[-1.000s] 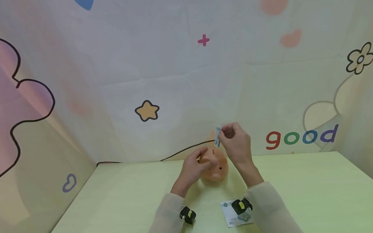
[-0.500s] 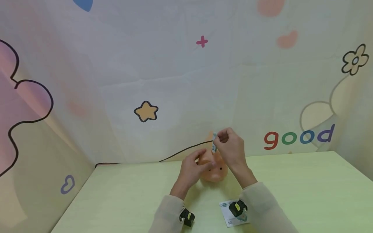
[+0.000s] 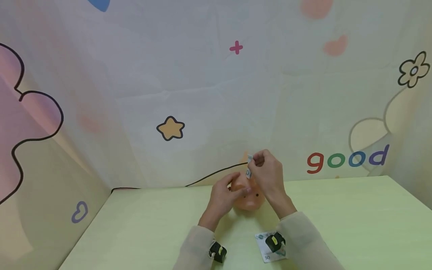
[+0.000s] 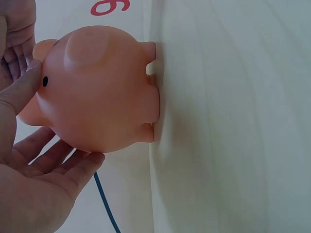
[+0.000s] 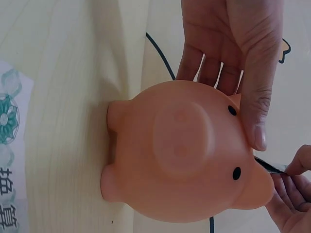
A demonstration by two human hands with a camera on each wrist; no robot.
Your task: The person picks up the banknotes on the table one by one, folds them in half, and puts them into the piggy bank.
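An orange piggy bank [image 3: 249, 204] stands on its feet on the table, snout toward me. My left hand [image 3: 223, 195] holds it from the left, thumb on the forehead and fingers along the side, as the left wrist view shows. Above its top, my right hand [image 3: 270, 172] pinches a narrow folded banknote [image 3: 248, 173] between thumb and forefinger. The note is upright, its lower end right at the top of the bank. In the right wrist view the folded note [image 5: 269, 165] reaches down behind the ear; its lower end is hidden.
A flat banknote [image 3: 263, 247] marked 50 lies near the front of the table [image 3: 152, 225], partly covered by the right wrist's camera [image 3: 275, 242]. Behind the table hangs a patterned cloth [image 3: 216, 112], close behind the piggy bank.
The right hand has moved down and slightly left, bringing the folded banknote from above the slot onto the bank's top. In the last half second it barely moves. The left hand keeps its place.
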